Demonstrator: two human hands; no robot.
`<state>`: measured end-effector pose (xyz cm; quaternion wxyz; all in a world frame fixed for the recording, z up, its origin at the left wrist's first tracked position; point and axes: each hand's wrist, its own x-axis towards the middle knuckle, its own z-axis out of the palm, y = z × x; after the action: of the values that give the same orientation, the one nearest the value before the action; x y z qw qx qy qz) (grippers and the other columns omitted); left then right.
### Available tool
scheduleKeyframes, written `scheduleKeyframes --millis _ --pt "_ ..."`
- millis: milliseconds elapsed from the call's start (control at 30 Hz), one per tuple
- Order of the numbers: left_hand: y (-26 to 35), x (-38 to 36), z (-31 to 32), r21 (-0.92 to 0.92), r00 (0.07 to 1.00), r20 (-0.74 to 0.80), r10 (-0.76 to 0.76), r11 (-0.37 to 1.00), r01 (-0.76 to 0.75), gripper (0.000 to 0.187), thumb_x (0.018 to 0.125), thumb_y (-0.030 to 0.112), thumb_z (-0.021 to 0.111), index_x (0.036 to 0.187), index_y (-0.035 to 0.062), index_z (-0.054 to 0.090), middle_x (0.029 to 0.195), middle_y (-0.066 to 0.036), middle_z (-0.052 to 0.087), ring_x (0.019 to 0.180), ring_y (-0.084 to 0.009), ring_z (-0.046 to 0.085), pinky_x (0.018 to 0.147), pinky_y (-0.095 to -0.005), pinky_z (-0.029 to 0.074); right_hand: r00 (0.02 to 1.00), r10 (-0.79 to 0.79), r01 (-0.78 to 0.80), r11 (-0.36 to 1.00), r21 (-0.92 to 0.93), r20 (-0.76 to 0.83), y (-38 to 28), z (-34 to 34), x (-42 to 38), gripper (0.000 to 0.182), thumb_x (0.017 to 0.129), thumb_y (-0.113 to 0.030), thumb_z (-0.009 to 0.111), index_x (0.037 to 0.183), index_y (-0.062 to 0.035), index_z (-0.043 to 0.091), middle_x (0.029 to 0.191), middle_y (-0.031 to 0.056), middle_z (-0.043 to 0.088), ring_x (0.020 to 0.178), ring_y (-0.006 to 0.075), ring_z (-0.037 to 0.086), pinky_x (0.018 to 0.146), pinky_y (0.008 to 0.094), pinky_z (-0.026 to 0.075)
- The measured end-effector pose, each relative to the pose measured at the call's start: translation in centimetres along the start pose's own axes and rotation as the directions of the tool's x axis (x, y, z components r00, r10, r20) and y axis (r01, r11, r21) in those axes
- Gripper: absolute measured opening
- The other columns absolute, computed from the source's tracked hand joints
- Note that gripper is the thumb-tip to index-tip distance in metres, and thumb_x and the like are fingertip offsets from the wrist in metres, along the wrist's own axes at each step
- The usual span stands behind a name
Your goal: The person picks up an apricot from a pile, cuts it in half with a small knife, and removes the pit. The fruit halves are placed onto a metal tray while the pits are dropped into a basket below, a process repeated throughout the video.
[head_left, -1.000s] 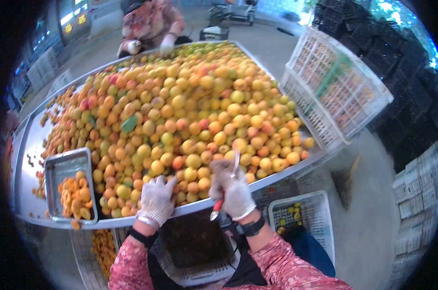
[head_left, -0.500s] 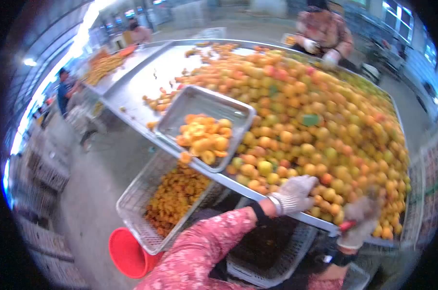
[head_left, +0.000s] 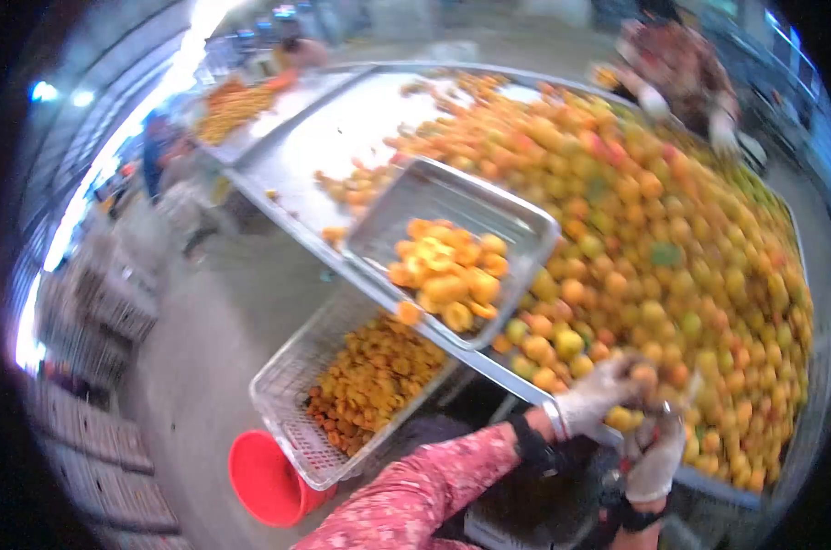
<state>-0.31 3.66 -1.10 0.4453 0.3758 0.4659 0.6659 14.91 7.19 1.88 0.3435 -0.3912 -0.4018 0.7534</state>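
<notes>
My left hand (head_left: 599,399), in a white knit glove, is closed on an apricot (head_left: 643,375) at the near edge of the fruit heap. Close to its right, my gloved right hand (head_left: 655,458) is closed around a small red-handled knife (head_left: 628,464); its blade is smeared by motion. Whole apricots (head_left: 654,220), orange to yellow-green, are piled on the metal table (head_left: 333,119). Left of my hands, a steel tray (head_left: 516,215) rests on the table edge, with halved apricots (head_left: 447,275) in it.
Below the table edge stands a white plastic crate (head_left: 291,367) of apricot halves, beside a red bucket (head_left: 273,477). A dark-bottomed crate (head_left: 525,513) is under my arms. Across the table a gloved co-worker (head_left: 681,73) sits. Stacked crates (head_left: 94,440) line the left.
My left hand has lifted off the pile with an apricot in it. My right hand has come in beside it with the knife. The whole view has shifted slightly.
</notes>
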Motion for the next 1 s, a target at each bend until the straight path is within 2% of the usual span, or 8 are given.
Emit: scheduleKeyframes --millis 67,133,200,267,533,667,700,1000 --pt "2.8 -0.8 -0.4 -0.005 0.985 -0.001 -0.172 0.985 0.172 0.042 0.093 0.025 0.06 0.127 0.0021 0.049 0.109 -0.006 0.059 0.092 -0.0117 0.06 0.079 -0.0281 0.052 0.982 -0.18 0.181 0.983 -0.016 0.063 -2.2 2.3 -1.4 0.038 0.1 -0.046 0.045 0.107 -0.0106 0.057 0.055 -0.0046 0.034 0.041 0.0086 0.034 0.037 0.0254 0.027" --pt "2.9 -1.0 -0.2 -0.053 0.989 -0.026 -0.149 0.988 0.147 0.04 0.089 0.018 0.061 0.124 0.0024 0.052 0.106 -0.005 0.058 0.088 -0.0119 0.06 0.075 -0.0267 0.053 0.982 -0.181 0.174 0.98 0.096 0.062 -2.5 2.0 -0.5 0.042 0.1 -0.045 0.044 0.109 -0.0062 0.057 0.059 -0.0027 0.042 0.043 0.0094 0.038 0.039 0.0247 0.03" --pt "3.2 -1.4 0.0 -0.121 0.982 -0.03 -0.187 0.976 0.182 0.043 0.087 0.019 0.061 0.125 0.0015 0.051 0.104 -0.004 0.056 0.085 -0.0098 0.059 0.074 -0.0255 0.053 0.922 -0.352 0.388 0.813 -0.434 0.164 0.3 -0.1 1.2 0.042 0.101 -0.042 0.044 0.11 -0.0037 0.058 0.06 -0.0009 0.047 0.044 0.0105 0.041 0.04 0.0246 0.032" --pt "2.9 -1.7 -0.5 -0.23 0.978 0.02 -0.206 0.951 0.205 0.041 0.089 0.01 0.062 0.127 0.0021 0.052 0.106 -0.004 0.058 0.089 -0.0092 0.058 0.077 -0.0234 0.053 0.993 -0.067 0.083 0.981 -0.176 0.095 0.4 -0.6 0.7 0.041 0.102 -0.039 0.043 0.112 -0.0019 0.057 0.062 -0.0002 0.049 0.046 0.0102 0.043 0.04 0.0248 0.033" --pt "2.8 -2.1 1.0 -0.196 0.971 -0.009 -0.24 0.952 0.234 0.038 0.086 0.013 0.058 0.122 0.0033 0.056 0.097 0.0 0.058 0.08 -0.0057 0.053 0.069 -0.0207 0.046 0.942 -0.201 0.265 0.936 -0.23 0.267 -2.4 0.8 -1.6 0.036 0.102 -0.019 0.045 0.133 -0.0023 0.045 0.076 -0.0016 0.054 0.055 0.0042 0.045 0.049 0.0194 0.038" --pt "2.1 -2.3 1.1 -0.138 0.976 0.006 -0.218 0.966 0.217 0.035 0.083 0.015 0.058 0.116 0.0023 0.057 0.098 -0.001 0.06 0.084 -0.0072 0.056 0.071 -0.0222 0.047 0.922 -0.186 0.317 0.865 -0.388 0.338 -1.9 -0.2 -1.3 0.045 0.099 -0.016 0.051 0.139 -0.0005 0.04 0.103 0.0064 0.062 0.076 0.0102 0.057 0.07 0.0251 0.049" --pt "2.1 -2.4 1.0 -0.057 0.984 0.021 -0.177 0.982 0.178 0.035 0.083 0.016 0.058 0.115 0.0015 0.057 0.097 -0.003 0.06 0.084 -0.0086 0.057 0.072 -0.0229 0.048 0.928 -0.19 0.316 0.858 -0.406 0.321 -1.9 -0.1 -1.4 0.046 0.098 -0.015 0.052 0.138 0.0014 0.041 0.113 0.0124 0.062 0.09 0.0185 0.062 0.082 0.0297 0.05" --pt "1.6 -2.7 0.6 0.26 0.999 0.009 0.044 0.965 -0.045 0.038 0.085 0.026 0.061 0.111 -0.0023 0.059 0.093 -0.008 0.064 0.084 -0.0153 0.061 0.076 -0.0287 0.05 0.84 -0.302 0.533 0.615 -0.581 0.451 -2.1 -0.3 -0.9 0.048 0.094 -0.013 0.057 0.137 0.0031 0.042 0.119 0.0253 0.06 0.109 0.0384 0.062 0.09 0.0383 0.049"
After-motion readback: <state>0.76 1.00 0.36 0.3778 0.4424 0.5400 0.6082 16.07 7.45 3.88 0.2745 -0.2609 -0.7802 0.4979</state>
